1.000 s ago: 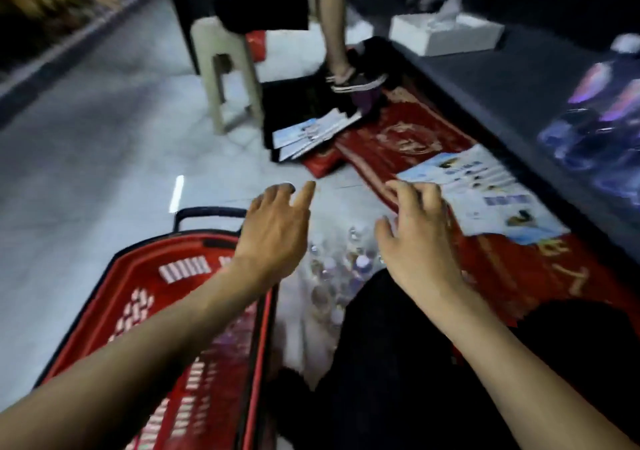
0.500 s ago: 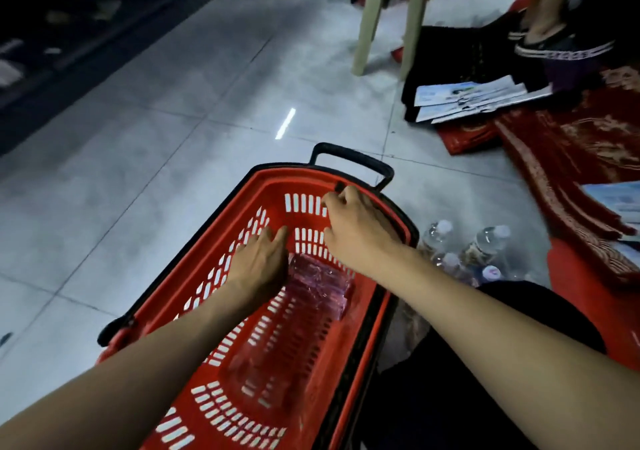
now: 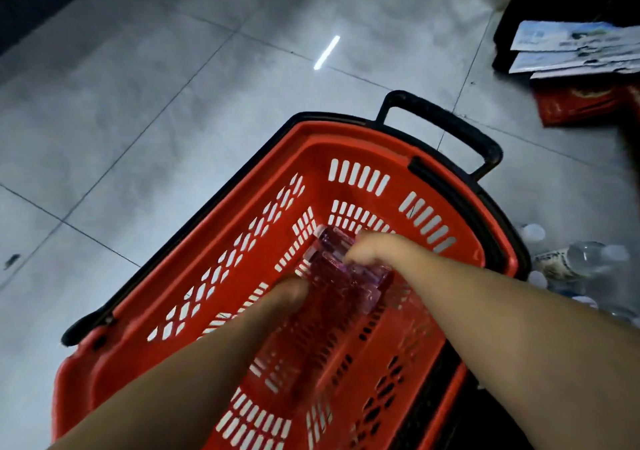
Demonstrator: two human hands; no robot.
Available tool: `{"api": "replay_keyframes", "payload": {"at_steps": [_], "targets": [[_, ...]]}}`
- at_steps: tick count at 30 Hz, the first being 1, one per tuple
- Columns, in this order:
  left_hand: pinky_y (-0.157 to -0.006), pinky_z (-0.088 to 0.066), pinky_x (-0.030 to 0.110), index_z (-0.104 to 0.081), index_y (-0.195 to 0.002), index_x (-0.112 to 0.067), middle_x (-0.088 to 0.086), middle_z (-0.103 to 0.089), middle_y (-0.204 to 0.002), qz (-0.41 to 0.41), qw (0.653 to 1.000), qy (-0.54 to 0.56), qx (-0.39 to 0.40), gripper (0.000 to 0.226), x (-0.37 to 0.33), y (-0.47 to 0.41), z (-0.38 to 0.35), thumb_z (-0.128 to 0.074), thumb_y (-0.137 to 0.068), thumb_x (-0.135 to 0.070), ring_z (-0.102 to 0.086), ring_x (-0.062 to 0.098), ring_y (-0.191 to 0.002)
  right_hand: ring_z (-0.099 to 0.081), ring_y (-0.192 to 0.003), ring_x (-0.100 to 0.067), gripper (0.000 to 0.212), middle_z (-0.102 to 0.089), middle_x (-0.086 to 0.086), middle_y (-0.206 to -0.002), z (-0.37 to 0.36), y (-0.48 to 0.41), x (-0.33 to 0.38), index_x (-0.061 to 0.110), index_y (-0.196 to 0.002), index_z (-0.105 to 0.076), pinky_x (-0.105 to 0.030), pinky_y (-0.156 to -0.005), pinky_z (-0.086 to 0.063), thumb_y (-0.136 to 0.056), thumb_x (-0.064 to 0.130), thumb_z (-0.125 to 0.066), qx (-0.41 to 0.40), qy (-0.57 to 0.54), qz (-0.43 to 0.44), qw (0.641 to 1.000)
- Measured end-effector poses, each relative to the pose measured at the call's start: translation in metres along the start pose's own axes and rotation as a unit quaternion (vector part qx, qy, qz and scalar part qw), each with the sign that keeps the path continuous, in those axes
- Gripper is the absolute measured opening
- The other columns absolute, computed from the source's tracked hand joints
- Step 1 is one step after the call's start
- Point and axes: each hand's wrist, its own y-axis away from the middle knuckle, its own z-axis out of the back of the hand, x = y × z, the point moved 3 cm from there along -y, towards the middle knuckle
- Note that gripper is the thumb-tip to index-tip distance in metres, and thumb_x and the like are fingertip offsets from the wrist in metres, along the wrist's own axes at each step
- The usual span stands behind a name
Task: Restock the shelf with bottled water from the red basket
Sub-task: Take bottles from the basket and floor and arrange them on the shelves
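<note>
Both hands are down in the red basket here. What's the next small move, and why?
Probably lift the pack of bottles straight up, clear of the red basket rim. The right hand is curled over the pack's top and the left hand sits against its near-left edge, though blur hides that hand's fingers. The pack lies on the basket floor.

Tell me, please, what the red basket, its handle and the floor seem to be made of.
Red basket: moulded plastic, slightly glossy, with slotted walls. Handle: probably black plastic, matt and scuffed. Floor: likely polished grey tile, given grout lines and a mirrored light strip.
</note>
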Motion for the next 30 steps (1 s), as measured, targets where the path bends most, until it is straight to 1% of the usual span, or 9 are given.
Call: {"api": "replay_keyframes", "payload": {"at_steps": [5,8,12,15,18,20,24,27,30], "targets": [[-0.068,-0.051,0.032,-0.062,-0.102,0.006,0.015,-0.068,-0.093,0.09,0.97,0.225,0.009,0.018,-0.005,-0.031,-0.032,-0.047,-0.098,-0.005,-0.06,0.027,-0.075,-0.06,-0.111,-0.038,0.047,-0.059,-0.022,-0.126,-0.007,-0.048,-0.015,0.0,-0.133,-0.049,-0.045,-0.095,-0.052,-0.088,0.008,-0.059,-0.045,-0.079,-0.064,0.994],[-0.075,-0.053,0.035,-0.06,-0.11,0.009,0.011,-0.065,-0.08,0.105,0.97,0.216,0.033,0.023,-0.007,-0.059,-0.048,-0.047,-0.099,-0.006,-0.056,0.026,-0.074,-0.061,-0.109,-0.034,0.045,-0.061,-0.017,-0.122,-0.014,-0.066,-0.025,0.005,-0.132,-0.048,-0.037,-0.087,-0.053,-0.089,0.013,-0.06,-0.061,-0.041,-0.063,0.995],[-0.048,-0.052,0.022,-0.058,-0.129,0.0,0.011,-0.068,-0.108,0.118,0.978,0.162,0.061,0.05,0.023,-0.106,-0.07,-0.059,-0.085,-0.026,-0.064,0.019,-0.075,-0.056,-0.116,-0.031,0.048,-0.054,-0.013,-0.131,-0.028,-0.084,-0.036,0.014,-0.134,-0.048,-0.037,-0.092,-0.05,-0.089,0.022,-0.063,-0.086,0.014,-0.054,0.995],[-0.04,-0.045,0.015,-0.059,-0.111,0.009,0.008,-0.068,-0.085,0.121,0.973,0.195,0.031,0.024,0.011,-0.071,-0.064,-0.052,-0.097,-0.009,-0.064,0.016,-0.067,-0.055,-0.12,-0.032,0.053,-0.052,-0.014,-0.134,-0.033,-0.093,-0.037,0.011,-0.135,-0.049,-0.04,-0.098,-0.051,-0.086,0.019,-0.068,-0.078,0.008,-0.066,0.995],[-0.061,-0.044,0.01,-0.051,-0.128,0.017,0.021,-0.062,-0.113,0.065,0.973,0.223,0.005,0.033,0.021,-0.065,-0.07,-0.045,-0.098,0.004,-0.063,0.03,-0.105,-0.047,-0.131,-0.032,0.082,-0.049,-0.014,-0.141,-0.038,-0.099,-0.043,0.011,-0.147,-0.033,-0.043,-0.109,-0.041,-0.078,0.014,-0.078,-0.029,-0.037,-0.07,0.996],[-0.066,-0.055,0.019,-0.057,-0.126,0.01,0.021,-0.064,-0.114,0.052,0.955,0.293,-0.018,0.035,0.025,-0.063,-0.072,-0.059,-0.092,0.0,-0.066,0.027,-0.088,-0.04,-0.137,-0.033,0.098,-0.042,-0.014,-0.148,-0.04,-0.099,-0.046,0.011,-0.151,-0.025,-0.045,-0.112,-0.037,-0.073,0.014,-0.083,-0.02,-0.014,-0.078,0.997],[-0.068,-0.06,0.026,-0.065,-0.114,-0.007,0.011,-0.07,-0.11,0.013,0.933,0.359,-0.004,0.03,0.023,-0.063,-0.079,-0.072,-0.085,-0.013,-0.072,0.014,-0.078,-0.051,-0.128,-0.032,0.077,-0.053,-0.013,-0.139,-0.041,-0.098,-0.05,0.009,-0.14,-0.047,-0.043,-0.105,-0.045,-0.073,0.02,-0.084,0.038,0.035,-0.09,0.995],[-0.093,-0.053,0.052,-0.066,-0.117,-0.011,0.016,-0.07,-0.116,0.009,0.92,0.392,0.029,0.047,0.025,-0.059,-0.079,-0.08,-0.073,-0.023,-0.07,0.033,-0.101,-0.041,-0.135,-0.038,0.076,-0.04,-0.02,-0.149,-0.031,-0.086,-0.049,0.003,-0.147,-0.033,-0.045,-0.11,-0.039,-0.085,0.022,-0.073,0.12,0.054,-0.103,0.986],[-0.1,-0.047,0.057,-0.061,-0.125,-0.009,0.02,-0.066,-0.124,-0.008,0.909,0.41,0.069,0.073,0.027,-0.048,-0.071,-0.088,-0.061,-0.029,-0.065,0.038,-0.111,-0.038,-0.137,-0.04,0.076,-0.037,-0.022,-0.15,-0.018,-0.07,-0.039,-0.002,-0.15,-0.022,-0.045,-0.108,-0.037,-0.093,0.023,-0.064,0.175,0.081,-0.101,0.976]]}}
